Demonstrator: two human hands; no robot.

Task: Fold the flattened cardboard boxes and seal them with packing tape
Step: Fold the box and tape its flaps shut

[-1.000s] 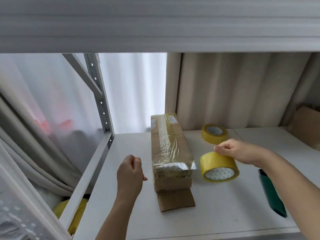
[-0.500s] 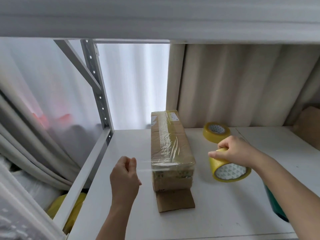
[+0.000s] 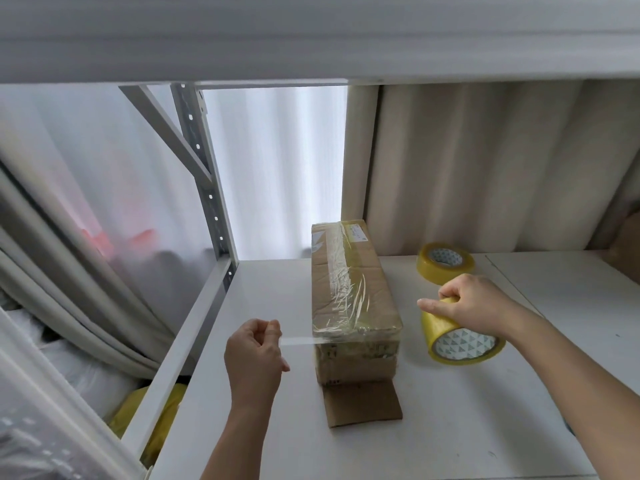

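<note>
Head view: sealing step; left hand (image 3: pixel 254 355) pinches tape strip (image 3: pixel 298 340) across box (image 3: pixel 349 299), right hand (image 3: pixel 474 306) grips roll (image 3: pixel 457 341); next, press strip down.

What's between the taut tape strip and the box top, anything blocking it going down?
Nothing visible. The tape strip, pinched by the left hand, spans the near end of the box toward the roll gripped by the right hand.

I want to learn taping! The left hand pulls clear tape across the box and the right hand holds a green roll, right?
Not quite: the head view shows the right hand gripping a yellow roll, not green. The left hand does pinch the clear tape by the box.
</note>
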